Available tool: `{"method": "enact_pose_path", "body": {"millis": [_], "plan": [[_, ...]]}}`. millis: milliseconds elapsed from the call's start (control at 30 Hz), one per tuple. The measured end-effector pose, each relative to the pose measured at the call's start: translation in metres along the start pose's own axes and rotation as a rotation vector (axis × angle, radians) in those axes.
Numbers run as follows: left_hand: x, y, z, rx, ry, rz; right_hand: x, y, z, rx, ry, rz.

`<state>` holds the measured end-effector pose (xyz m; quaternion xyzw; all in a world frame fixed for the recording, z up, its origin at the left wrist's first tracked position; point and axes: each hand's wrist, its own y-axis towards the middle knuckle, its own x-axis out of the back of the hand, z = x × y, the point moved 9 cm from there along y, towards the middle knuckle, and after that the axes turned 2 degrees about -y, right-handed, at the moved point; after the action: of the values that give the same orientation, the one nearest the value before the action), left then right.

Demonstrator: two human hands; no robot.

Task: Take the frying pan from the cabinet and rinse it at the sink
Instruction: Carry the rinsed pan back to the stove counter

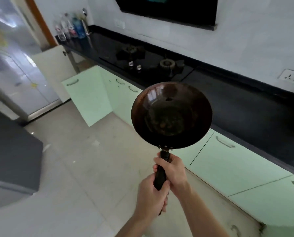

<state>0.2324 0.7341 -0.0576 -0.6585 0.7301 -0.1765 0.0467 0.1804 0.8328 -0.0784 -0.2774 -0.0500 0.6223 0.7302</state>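
Note:
A dark round frying pan (171, 115) with a black handle is held out in front of me over the floor, its inside facing up toward me. My right hand (172, 170) grips the upper part of the handle just below the pan. My left hand (150, 197) grips the lower end of the same handle. A pale green cabinet door (87, 98) stands swung open at the left end of the lower cabinets. No sink is in view.
A black countertop (237, 103) with a two-burner gas hob (148, 64) runs along the white wall. Bottles (72, 27) stand at its far left end. A steel fridge (9, 65) is on the left, and a grey mat (13, 154) lies on the tiled floor.

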Motion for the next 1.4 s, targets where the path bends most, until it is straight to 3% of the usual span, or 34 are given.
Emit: {"method": "enact_pose_path", "body": {"millis": [600,1033,1400], "plan": [[0.228,0.066,0.030,0.149,-0.172,-0.437,-0.262,0.095,-0.047,-0.116,-0.258,0.349],[0.378,0.223,0.005,0.223,-0.227,-0.647,-0.447,0.250,-0.022,-0.196,-0.325,0.586],[0.481,0.303,-0.005,0.251,-0.221,-0.755,-0.564,0.330,-0.017,-0.215,-0.367,0.673]]}}
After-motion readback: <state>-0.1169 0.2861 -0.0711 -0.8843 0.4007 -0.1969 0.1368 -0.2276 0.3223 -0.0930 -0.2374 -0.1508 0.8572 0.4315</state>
